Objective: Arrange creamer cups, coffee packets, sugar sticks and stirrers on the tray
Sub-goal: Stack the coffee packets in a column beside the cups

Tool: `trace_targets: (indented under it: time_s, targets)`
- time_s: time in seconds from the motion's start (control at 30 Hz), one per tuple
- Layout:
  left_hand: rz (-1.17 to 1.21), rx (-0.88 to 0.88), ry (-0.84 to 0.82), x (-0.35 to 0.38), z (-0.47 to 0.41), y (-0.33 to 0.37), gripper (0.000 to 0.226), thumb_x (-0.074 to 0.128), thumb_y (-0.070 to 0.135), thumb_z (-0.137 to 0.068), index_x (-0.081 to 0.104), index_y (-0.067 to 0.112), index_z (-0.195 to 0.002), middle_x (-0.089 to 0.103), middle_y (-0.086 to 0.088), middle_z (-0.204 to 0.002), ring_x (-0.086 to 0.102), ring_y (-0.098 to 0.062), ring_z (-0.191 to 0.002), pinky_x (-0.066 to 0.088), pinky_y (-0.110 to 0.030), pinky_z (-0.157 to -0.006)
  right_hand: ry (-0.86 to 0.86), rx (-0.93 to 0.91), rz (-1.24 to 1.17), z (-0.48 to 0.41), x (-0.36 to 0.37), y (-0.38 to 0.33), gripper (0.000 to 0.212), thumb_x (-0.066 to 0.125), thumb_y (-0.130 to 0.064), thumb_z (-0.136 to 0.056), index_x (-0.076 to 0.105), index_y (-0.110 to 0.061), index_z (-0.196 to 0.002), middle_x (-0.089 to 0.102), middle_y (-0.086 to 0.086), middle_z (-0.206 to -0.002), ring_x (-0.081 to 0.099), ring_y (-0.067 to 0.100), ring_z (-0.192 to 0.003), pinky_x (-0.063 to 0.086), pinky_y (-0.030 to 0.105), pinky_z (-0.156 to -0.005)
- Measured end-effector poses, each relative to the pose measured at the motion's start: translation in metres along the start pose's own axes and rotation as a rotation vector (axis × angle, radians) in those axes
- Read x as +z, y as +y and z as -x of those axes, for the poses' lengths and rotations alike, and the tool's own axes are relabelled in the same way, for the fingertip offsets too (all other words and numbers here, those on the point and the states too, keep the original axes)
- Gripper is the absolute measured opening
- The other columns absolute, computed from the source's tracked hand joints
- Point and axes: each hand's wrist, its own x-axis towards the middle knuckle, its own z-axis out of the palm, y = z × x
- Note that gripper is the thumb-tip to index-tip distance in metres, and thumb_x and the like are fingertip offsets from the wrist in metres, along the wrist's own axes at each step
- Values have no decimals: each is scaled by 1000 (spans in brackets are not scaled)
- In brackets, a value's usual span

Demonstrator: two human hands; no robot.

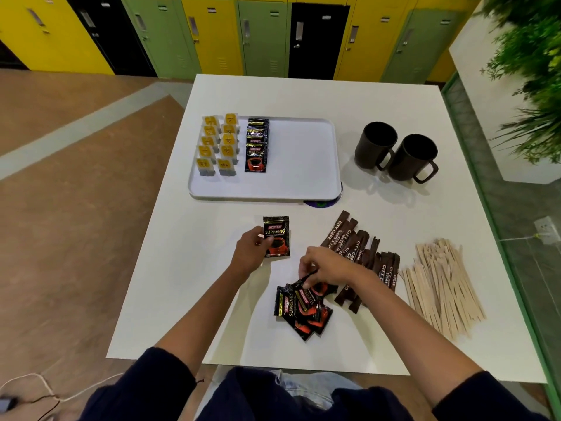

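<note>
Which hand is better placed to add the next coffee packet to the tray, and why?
Left. The left hand already grips a coffee packet and lies nearer the coffee row on the tray. The right hand is farther back, only pinching a second packet at the loose pile.

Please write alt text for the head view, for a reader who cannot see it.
At a white table, a person's left hand holds one coffee packet while the right hand pinches a second packet from a loose pile. Behind, a tray carries tea bags and a row of coffee packets; sugar sticks, wooden stirrers and two dark mugs sit to the right.
</note>
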Motion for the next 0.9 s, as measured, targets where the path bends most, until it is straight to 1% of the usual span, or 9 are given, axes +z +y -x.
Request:
trace_targets:
  time_s: [0.07, 0.17, 0.2, 0.3, 0.4, 0.53, 0.6, 0.73, 0.9]
  targets:
    - [23, -2, 5, -2, -1, -1, 18, 55, 21, -94, 61, 11, -107, 69, -16, -95, 64, -29, -87, 50, -35, -72, 33, 4, -137, -1, -11, 0, 13, 74, -15, -79, 66, -14, -89, 57, -5, -88, 53, 12, -86, 40, 18, -68]
    - [69, 0, 6, -5, -4, 1, 18, 54, 20, -94, 61, 9, -105, 69, -17, -94, 65, -34, -87, 53, -42, -73, 205, 1, -345, -7, -27, 0, 11, 72, -20, -82, 64, -16, -88, 60, -7, -83, 55, 10, -79, 40, 21, -71]
    - [114, -1, -7, -6, -5, 2, 19, 53, 19, -95, 61, 7, -107, 68, -17, -95, 66, -35, -88, 55, -41, -73, 283, 10, -411, -11, -31, -2, 12, 71, -22, -83, 63, -15, -88, 59, -7, -81, 54, 8, -75, 40, 23, -70]
    - [238, -11, -43, -9, -8, 15, 21, 46, 17, -98, 59, 4, -109, 67, -10, -94, 66, -19, -84, 56, -19, -67, 508, 80, -573, -24, -38, -12, 18, 69, -22, -85, 62, -9, -95, 56, -5, -78, 52, 7, -71, 41, 23, -66]
    - [285, -6, -42, -14, -14, 27, 21, 44, 20, -99, 59, 7, -105, 67, -7, -95, 65, -17, -87, 54, -23, -72, 627, 134, -679, -41, -43, -23, 21, 70, -20, -84, 62, -4, -96, 60, -1, -84, 56, 13, -79, 45, 25, -69]
    - [283, 24, -58, -20, -22, 34, 20, 45, 21, -99, 60, 10, -106, 66, -2, -95, 64, -9, -84, 51, -18, -68, 648, 136, -707, -60, -46, -34, 17, 73, -19, -81, 62, -10, -89, 62, 2, -83, 59, 16, -80, 46, 25, -71]
    - [283, 45, -67, -23, -26, 35, 17, 46, 18, -98, 60, 12, -106, 67, -3, -97, 65, -11, -86, 52, -17, -68, 662, 125, -701, -67, -47, -39, 17, 75, -17, -80, 63, -8, -88, 62, 2, -81, 59, 16, -79, 47, 23, -71]
    - [254, 49, -74, -28, -38, 36, 19, 44, 11, -98, 59, 10, -111, 66, -10, -103, 65, -24, -94, 55, -22, -73, 714, 152, -707, -78, -48, -45, 18, 77, -12, -76, 64, -6, -88, 63, 0, -82, 57, 8, -73, 42, 12, -61]
    - [198, 26, -84, -37, -57, 34, 20, 46, 8, -97, 58, 3, -111, 63, -23, -110, 63, -34, -103, 55, -41, -86, 652, 191, -823, -98, -55, -47, 33, 77, -10, -75, 60, -7, -104, 62, 1, -88, 61, 16, -84, 50, 23, -71]
